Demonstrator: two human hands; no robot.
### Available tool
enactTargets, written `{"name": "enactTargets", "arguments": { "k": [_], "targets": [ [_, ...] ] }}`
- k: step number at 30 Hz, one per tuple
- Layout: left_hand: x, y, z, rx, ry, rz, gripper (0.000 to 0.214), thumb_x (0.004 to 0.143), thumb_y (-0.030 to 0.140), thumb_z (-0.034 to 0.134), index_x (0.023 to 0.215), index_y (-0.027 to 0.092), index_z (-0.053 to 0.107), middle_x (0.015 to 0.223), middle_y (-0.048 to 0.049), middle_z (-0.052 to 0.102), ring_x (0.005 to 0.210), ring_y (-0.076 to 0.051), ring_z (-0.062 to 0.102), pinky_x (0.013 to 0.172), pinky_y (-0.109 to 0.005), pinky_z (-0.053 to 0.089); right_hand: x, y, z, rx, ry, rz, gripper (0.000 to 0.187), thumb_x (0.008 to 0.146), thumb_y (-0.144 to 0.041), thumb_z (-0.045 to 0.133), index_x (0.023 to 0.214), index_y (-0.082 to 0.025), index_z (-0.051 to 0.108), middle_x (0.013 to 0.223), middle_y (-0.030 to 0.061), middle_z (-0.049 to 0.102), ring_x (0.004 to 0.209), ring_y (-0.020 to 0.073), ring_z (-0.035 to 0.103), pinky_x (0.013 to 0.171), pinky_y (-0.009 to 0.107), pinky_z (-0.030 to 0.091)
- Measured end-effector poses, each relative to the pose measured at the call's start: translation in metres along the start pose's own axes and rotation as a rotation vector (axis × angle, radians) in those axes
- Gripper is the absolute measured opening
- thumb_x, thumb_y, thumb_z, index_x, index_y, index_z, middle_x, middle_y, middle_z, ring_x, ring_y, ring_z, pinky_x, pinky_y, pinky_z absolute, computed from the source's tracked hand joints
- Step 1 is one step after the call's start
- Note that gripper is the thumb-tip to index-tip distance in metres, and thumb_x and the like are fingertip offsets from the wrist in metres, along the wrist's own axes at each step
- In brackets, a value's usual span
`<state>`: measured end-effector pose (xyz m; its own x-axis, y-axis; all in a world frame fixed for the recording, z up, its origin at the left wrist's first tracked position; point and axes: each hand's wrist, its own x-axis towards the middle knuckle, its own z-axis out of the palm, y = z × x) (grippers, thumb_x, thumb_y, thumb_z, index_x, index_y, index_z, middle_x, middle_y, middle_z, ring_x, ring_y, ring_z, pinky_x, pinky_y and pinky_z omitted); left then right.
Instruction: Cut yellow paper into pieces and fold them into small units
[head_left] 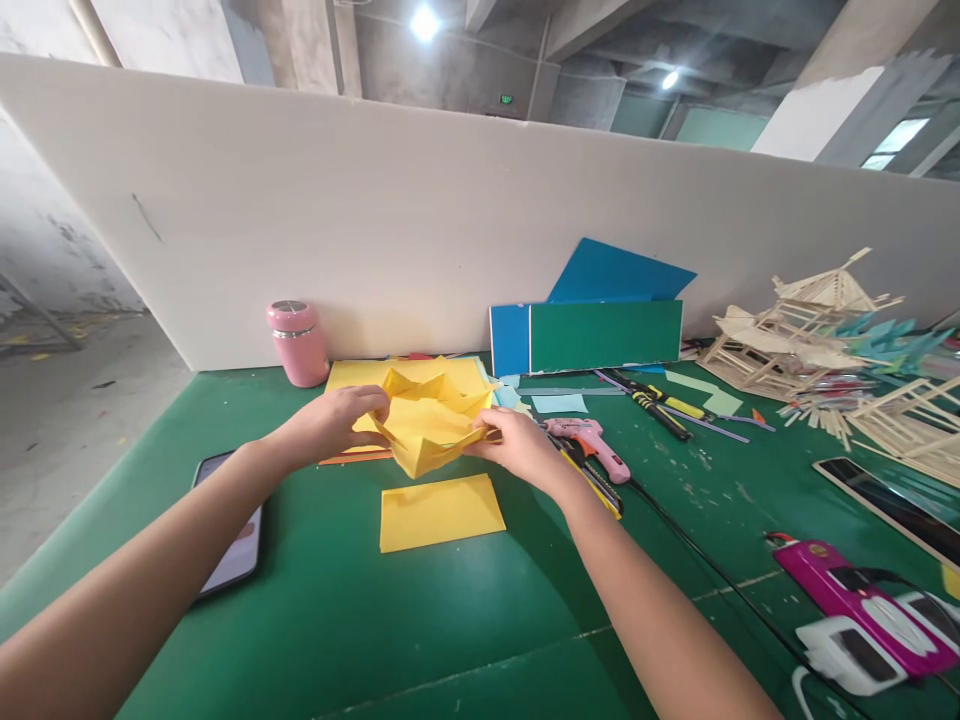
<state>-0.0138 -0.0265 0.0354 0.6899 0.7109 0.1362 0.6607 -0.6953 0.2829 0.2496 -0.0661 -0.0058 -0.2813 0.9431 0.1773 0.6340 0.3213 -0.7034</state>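
Note:
Between my two hands is a yellow folded-paper bowl [427,430] with pointed corners around its rim. My left hand [349,415] pinches its left edge, thumb below and fingers above. On the opposite edge, my right hand [514,440] grips the paper the same way. The bowl is held above a stack of coloured paper [341,375], mostly yellow on top, which it partly hides. Just in front, a folded yellow paper rectangle [442,515] lies flat on the green table [337,630].
A pink flask [298,345] and a phone [236,550] stand and lie at left. Rightward are a pink glue gun [592,445] with a trailing cord, cutters [660,410], a magenta power strip [862,600] and wooden stick models [795,340]. Blue and green boards [607,335] lean on the white partition [420,220].

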Motion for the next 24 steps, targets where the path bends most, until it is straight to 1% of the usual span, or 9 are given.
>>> {"name": "enactTargets", "arguments": {
  "k": [4,7,9,13,18,21,24],
  "targets": [
    [-0.004,-0.004,-0.006,0.02,0.057,-0.068,0.032,0.078,0.054,0.053,0.077,0.022,0.055,0.082,-0.0021,0.063,0.07,-0.019,0.059,0.062,-0.028,0.045,-0.006,0.004,-0.01,0.011,0.043,0.031,0.029,0.073,-0.037,0.071,0.065,-0.02,0.049,0.068,-0.002,0.051,0.063,0.0157,0.048,0.057,0.025,0.033],
    [-0.004,-0.005,-0.004,0.037,0.121,-0.098,0.035,0.077,0.056,0.055,0.074,0.022,0.056,0.076,-0.0015,0.063,0.066,-0.018,0.058,0.058,-0.027,0.045,-0.007,0.006,-0.016,0.021,0.087,0.032,0.037,0.073,-0.046,0.068,0.063,-0.021,0.043,0.061,-0.0042,0.046,0.058,0.0138,0.043,0.053,0.023,0.029],
    [-0.003,-0.007,0.0,0.058,0.184,-0.119,0.035,0.076,0.056,0.056,0.073,0.021,0.056,0.072,-0.0011,0.062,0.061,-0.017,0.057,0.054,-0.026,0.043,-0.006,0.007,-0.017,0.022,0.141,0.018,0.035,0.075,-0.046,0.065,0.064,-0.021,0.043,0.061,-0.0038,0.048,0.057,0.0139,0.043,0.053,0.023,0.029],
    [0.001,-0.008,0.009,0.105,0.326,-0.156,0.035,0.077,0.056,0.059,0.074,0.021,0.057,0.062,0.0006,0.057,0.055,-0.017,0.054,0.049,-0.025,0.039,-0.003,0.009,-0.014,0.013,0.277,0.023,0.028,0.074,-0.04,0.065,0.068,-0.021,0.045,0.065,-0.0018,0.054,0.059,0.0157,0.047,0.053,0.024,0.031],
    [0.004,-0.006,0.016,0.154,0.479,-0.147,0.031,0.081,0.051,0.059,0.072,0.021,0.055,0.061,0.0009,0.054,0.056,-0.017,0.051,0.052,-0.026,0.039,0.0,0.01,-0.008,0.013,0.414,-0.008,0.024,0.074,-0.041,0.062,0.07,-0.022,0.048,0.064,-0.0011,0.056,0.057,0.0159,0.047,0.053,0.024,0.033],
    [0.005,-0.004,0.017,0.162,0.503,-0.125,0.029,0.081,0.046,0.06,0.07,0.021,0.054,0.062,0.0008,0.054,0.057,-0.017,0.052,0.054,-0.026,0.041,0.0,0.012,-0.005,0.005,0.48,-0.037,0.024,0.076,-0.042,0.06,0.071,-0.021,0.05,0.065,0.0002,0.058,0.057,0.0164,0.05,0.055,0.025,0.037],
    [0.006,-0.004,0.017,0.152,0.474,-0.112,0.024,0.081,0.044,0.062,0.077,0.021,0.057,0.07,-0.0009,0.06,0.062,-0.018,0.056,0.059,-0.027,0.045,0.001,0.017,-0.003,0.021,0.474,-0.046,0.022,0.077,-0.041,0.061,0.075,-0.021,0.053,0.07,0.002,0.063,0.062,0.0191,0.057,0.06,0.029,0.044]
  ]
}}
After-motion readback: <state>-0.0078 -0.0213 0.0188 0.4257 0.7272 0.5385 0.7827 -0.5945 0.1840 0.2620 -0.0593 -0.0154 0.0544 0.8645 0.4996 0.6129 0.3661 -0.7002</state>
